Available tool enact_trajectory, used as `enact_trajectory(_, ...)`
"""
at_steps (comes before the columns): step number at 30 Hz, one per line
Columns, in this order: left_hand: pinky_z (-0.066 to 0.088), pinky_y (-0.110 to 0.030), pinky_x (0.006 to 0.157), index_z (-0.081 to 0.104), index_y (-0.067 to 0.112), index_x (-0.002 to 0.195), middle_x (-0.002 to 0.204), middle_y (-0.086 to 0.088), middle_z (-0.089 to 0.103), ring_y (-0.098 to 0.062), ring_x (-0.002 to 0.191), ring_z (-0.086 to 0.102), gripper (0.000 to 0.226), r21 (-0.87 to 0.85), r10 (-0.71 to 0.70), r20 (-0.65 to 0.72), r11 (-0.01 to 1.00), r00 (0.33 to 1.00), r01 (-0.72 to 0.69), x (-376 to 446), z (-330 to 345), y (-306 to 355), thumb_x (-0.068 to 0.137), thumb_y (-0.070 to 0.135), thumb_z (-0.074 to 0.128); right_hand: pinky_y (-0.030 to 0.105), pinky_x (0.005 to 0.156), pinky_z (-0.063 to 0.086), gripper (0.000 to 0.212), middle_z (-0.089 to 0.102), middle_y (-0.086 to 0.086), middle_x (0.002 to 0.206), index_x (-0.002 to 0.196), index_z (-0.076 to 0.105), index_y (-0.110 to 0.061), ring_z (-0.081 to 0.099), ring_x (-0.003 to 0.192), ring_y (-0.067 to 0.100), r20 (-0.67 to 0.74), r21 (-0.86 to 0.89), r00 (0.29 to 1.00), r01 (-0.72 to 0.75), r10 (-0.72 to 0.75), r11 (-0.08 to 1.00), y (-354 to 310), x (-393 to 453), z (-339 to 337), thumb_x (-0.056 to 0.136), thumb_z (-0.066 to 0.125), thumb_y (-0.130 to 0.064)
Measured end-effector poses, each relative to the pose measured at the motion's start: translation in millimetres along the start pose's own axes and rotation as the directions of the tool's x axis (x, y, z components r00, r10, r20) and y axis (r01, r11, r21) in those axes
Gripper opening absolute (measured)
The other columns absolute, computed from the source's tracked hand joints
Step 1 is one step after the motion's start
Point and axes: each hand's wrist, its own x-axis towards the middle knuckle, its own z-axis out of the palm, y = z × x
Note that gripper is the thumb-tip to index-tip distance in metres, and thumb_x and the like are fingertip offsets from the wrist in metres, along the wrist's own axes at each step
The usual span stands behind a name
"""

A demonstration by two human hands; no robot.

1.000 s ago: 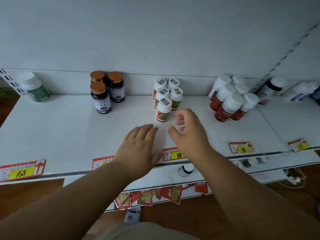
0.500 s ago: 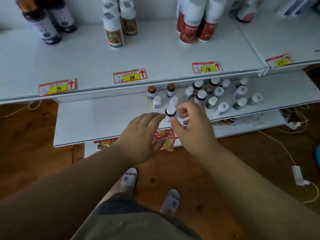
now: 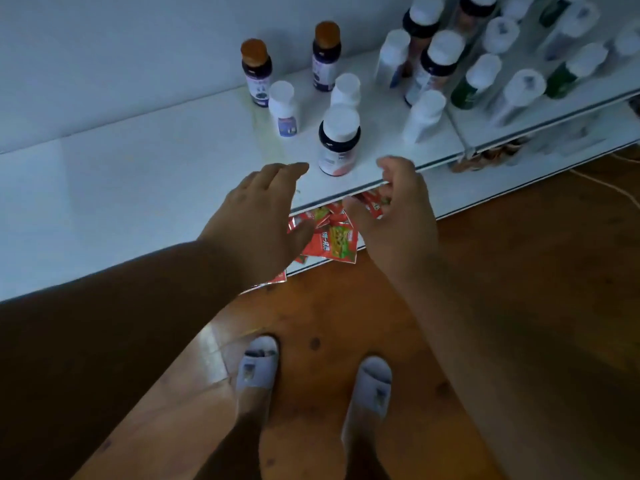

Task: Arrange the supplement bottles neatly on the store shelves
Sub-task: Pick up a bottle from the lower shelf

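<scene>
A dark bottle with a white cap and pink label [image 3: 338, 140] stands near the front edge of a low white shelf [image 3: 138, 181]. My left hand [image 3: 263, 216] hovers just left of it, fingers stretched out, holding nothing. My right hand [image 3: 398, 206] is just right of it at the shelf edge, fingers loosely bent, empty. Behind stand two dark bottles with orange caps [image 3: 256, 71], two small white bottles [image 3: 284, 109], and a crowd of several white-capped bottles [image 3: 436, 64] to the right.
Red snack packets [image 3: 332, 237] hang under the shelf edge. A second shelf section [image 3: 540, 116] with several green and white bottles lies to the right. Below are a wooden floor [image 3: 519, 271], a cable, and my feet in light slippers [image 3: 258, 365].
The view has dropped from the upper shelf to the low shelf and drawn closer. Both hands came down with it and now flank the white-capped dark bottle, neither one holding anything.
</scene>
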Motion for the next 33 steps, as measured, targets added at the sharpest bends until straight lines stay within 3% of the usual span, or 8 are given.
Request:
enact_trajectory(6,0.036,-0.04,0.11,0.029,0.02,0.15,0.148,-0.005,0.042,-0.025,0.134,0.041,0.071,-0.055,0.005,-0.038,0.998,0.999,-0.007,62,44,-41,0.089,0.041,0.06,0.04,0.111,0.041,0.086,0.041,0.002,0.151,0.15,0.03,-0.02,0.045,0.135,0.018,-0.015,0.128,1.0,0.003,-0.001,0.992,27,87,44,0.081,0.078,-0.041)
enact_trajectory(11,0.038,-0.036,0.105,0.031,0.021,0.148,0.143,-0.002,0.047,-0.021,0.128,0.046,0.068,-0.165,-0.046,-0.104,0.986,0.994,0.028,88,65,-57,0.09,0.038,0.062,0.035,0.11,0.042,0.085,0.057,-0.002,0.139,0.141,0.042,-0.015,0.053,0.126,0.013,0.124,0.182,0.992,0.012,-0.035,0.983,40,123,72,0.071,0.089,-0.027)
enact_trajectory(14,0.038,-0.036,0.105,0.032,0.024,0.148,0.144,0.002,0.047,-0.018,0.129,0.046,0.066,-0.207,-0.062,-0.104,0.978,0.993,0.04,85,67,-59,0.09,0.039,0.061,0.034,0.102,0.049,0.075,0.063,-0.003,0.128,0.133,0.048,-0.015,0.061,0.117,0.014,0.064,0.216,0.998,0.005,-0.02,0.976,43,124,82,0.071,0.089,-0.027)
enact_trajectory(17,0.04,-0.034,0.105,0.034,0.026,0.147,0.143,0.006,0.048,-0.012,0.126,0.047,0.066,-0.275,-0.056,-0.107,0.961,0.993,0.024,71,55,-54,0.091,0.054,0.054,0.018,0.082,0.052,0.064,0.064,-0.015,0.11,0.122,0.051,-0.021,0.065,0.095,-0.002,0.062,0.282,0.998,-0.021,0.004,0.959,31,108,75,0.071,0.087,-0.032)
enact_trajectory(21,0.034,-0.013,0.094,0.034,0.026,0.147,0.141,0.01,0.047,-0.001,0.123,0.045,0.078,-0.419,-0.01,-0.075,0.908,0.997,-0.022,38,23,-30,0.086,0.074,0.027,0.01,0.059,0.052,0.052,0.066,-0.01,0.1,0.116,0.054,-0.02,0.066,0.078,-0.008,0.09,0.446,0.992,-0.116,0.085,0.887,2,63,41,0.075,0.085,-0.03)
enact_trajectory(27,0.033,-0.026,0.11,0.036,0.02,0.148,0.147,0.006,0.044,-0.002,0.134,0.039,0.084,-0.554,0.0,-0.031,0.832,1.0,-0.017,-25,-52,56,0.087,0.075,0.018,0.025,0.071,0.059,0.058,0.071,-0.001,0.103,0.118,0.057,-0.016,0.072,0.089,0.009,0.157,0.625,0.976,-0.218,0.154,0.749,-66,-21,-60,0.072,0.084,-0.037)
enact_trajectory(30,0.033,-0.027,0.11,0.035,0.021,0.149,0.146,0.007,0.044,-0.002,0.133,0.039,0.077,-0.538,0.025,-0.025,0.842,0.999,-0.034,-59,-97,110,0.089,0.067,0.018,0.043,0.084,0.06,0.065,0.072,0.004,0.107,0.119,0.06,-0.017,0.072,0.098,0.018,0.13,0.686,0.98,-0.199,0.152,0.7,-100,-59,-120,0.066,0.08,-0.048)
enact_trajectory(33,0.034,-0.037,0.111,0.032,0.022,0.15,0.149,0.005,0.041,-0.006,0.136,0.037,0.079,-0.484,0.092,-0.025,0.87,0.995,-0.092,-81,-135,164,0.089,0.071,0.016,0.048,0.092,0.056,0.059,0.073,-0.002,0.107,0.109,0.063,-0.027,0.07,0.101,0.014,0.064,0.713,0.98,-0.176,0.188,0.679,-126,-86,-182,0.065,0.069,-0.066)
